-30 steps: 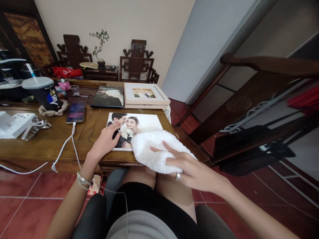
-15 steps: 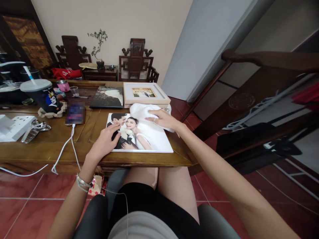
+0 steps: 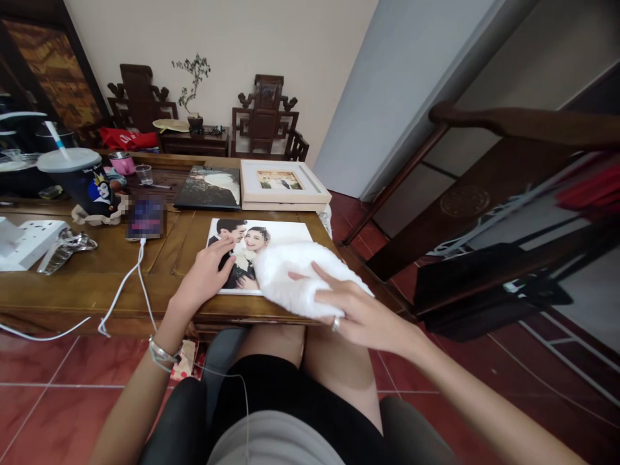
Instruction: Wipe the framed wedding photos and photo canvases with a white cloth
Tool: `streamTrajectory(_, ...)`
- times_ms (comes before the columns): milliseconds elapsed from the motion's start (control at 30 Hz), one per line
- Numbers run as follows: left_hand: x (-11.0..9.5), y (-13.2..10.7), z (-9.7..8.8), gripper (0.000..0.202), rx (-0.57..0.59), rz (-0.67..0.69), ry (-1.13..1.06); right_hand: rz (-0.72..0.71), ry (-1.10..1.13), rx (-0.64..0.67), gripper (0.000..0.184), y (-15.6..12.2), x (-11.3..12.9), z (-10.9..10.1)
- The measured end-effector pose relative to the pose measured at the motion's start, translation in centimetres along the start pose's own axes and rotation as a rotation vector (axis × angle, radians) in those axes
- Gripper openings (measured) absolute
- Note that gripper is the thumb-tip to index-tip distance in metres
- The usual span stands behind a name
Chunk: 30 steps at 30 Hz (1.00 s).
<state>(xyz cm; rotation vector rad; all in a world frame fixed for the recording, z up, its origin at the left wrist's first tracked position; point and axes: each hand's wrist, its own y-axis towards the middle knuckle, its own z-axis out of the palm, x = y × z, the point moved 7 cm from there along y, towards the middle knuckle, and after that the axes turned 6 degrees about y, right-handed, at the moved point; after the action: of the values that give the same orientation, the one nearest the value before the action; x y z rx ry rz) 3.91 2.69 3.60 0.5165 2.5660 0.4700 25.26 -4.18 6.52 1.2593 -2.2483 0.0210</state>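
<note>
A large wedding photo print (image 3: 242, 248) lies flat near the front edge of the wooden table (image 3: 87, 278). My left hand (image 3: 206, 274) rests on its left side, fingers spread flat on the picture. My right hand (image 3: 361, 310), a ring on one finger, presses a fluffy white cloth (image 3: 295, 274) onto the print's near right part, fingers stretched over the cloth. The cloth hides the print's right half.
Behind the print lie a dark photo album (image 3: 210, 188) and a white framed picture (image 3: 281, 184). To the left are a phone (image 3: 146, 218) on a white cable, a dark cup with a straw (image 3: 80, 177), a power strip (image 3: 29, 242). A dark wooden chair frame (image 3: 489, 213) stands right.
My right hand has swept the cloth from the print's far edge back toward me to its near right part. My left hand has stayed in place.
</note>
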Motion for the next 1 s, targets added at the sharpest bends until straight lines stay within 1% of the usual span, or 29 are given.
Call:
streamTrajectory(67,-0.1,0.0,-0.1,0.039,0.001,0.005,0.003,-0.008,-0.014,0.048,0.02,-0.7,1.4,0.3)
streamTrajectory(100,-0.1,0.0,-0.1,0.039,0.003,0.008,0.003,-0.009,-0.019,0.062,0.02,-0.8,1.7,0.4)
streamTrajectory(167,-0.2,-0.1,-0.1,0.039,0.005,0.011,0.005,-0.007,-0.023,0.062,0.019,-0.4,1.3,0.2)
streamTrajectory(267,-0.2,-0.1,-0.1,0.04,0.005,0.018,0.005,0.014,-0.017,0.02,0.02,1.4,-1.3,-0.4)
streamTrajectory(400,-0.1,-0.2,-0.1,0.04,0.003,0.029,0.002,0.023,0.013,-0.053,0.025,5.1,-5.7,-1.5)
streamTrajectory(500,0.0,-0.2,-0.1,0.04,0.005,0.031,0.001,0.036,0.04,-0.117,0.028,7.8,-8.6,-2.4)
streamTrajectory(600,-0.1,-0.2,-0.2,0.04,0.011,0.037,-0.005,0.088,0.061,-0.158,0.027,9.8,-10.8,-3.1)
streamTrajectory(667,-0.2,-0.2,-0.2,0.04,0.007,0.035,-0.014,0.124,0.083,-0.172,0.026,10.4,-11.6,-3.4)
streamTrajectory(733,-0.1,-0.2,-0.3,0.04,0.002,0.027,-0.025,0.145,0.092,-0.19,0.026,10.5,-11.6,-3.5)
streamTrajectory(800,-0.1,-0.2,-0.2,0.04,-0.001,0.017,-0.03,0.148,0.08,-0.198,0.027,9.9,-10.9,-3.3)
streamTrajectory(900,0.1,-0.1,-0.1,0.039,-0.002,0.004,-0.028,0.123,0.056,-0.178,0.026,8.0,-8.6,-2.4)
streamTrajectory(1000,0.1,-0.1,-0.1,0.037,-0.009,0.0,-0.018,0.092,0.051,-0.127,0.022,5.2,-5.4,-1.1)
